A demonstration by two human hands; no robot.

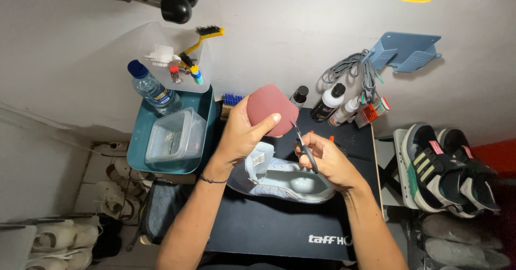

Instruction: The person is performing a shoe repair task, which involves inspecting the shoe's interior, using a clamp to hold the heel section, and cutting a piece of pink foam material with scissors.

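**Trimming a red sheet over a pale shoe**

White walls back a small black table (258,227) at the frame's centre, with a teal tray (141,157) at left and bottles (328,103) along the rear edge. At mid-frame the left hand (242,135) pinches a rounded red sheet (269,107) between thumb and fingers, raised above a pale blue shoe (285,178). Just right of it, the right hand (328,160) is closed around small scissors (303,143), blades meeting the sheet's lower edge. Keeping the sheet taut and turning it into the blades, I judge, gives a cleaner curve.
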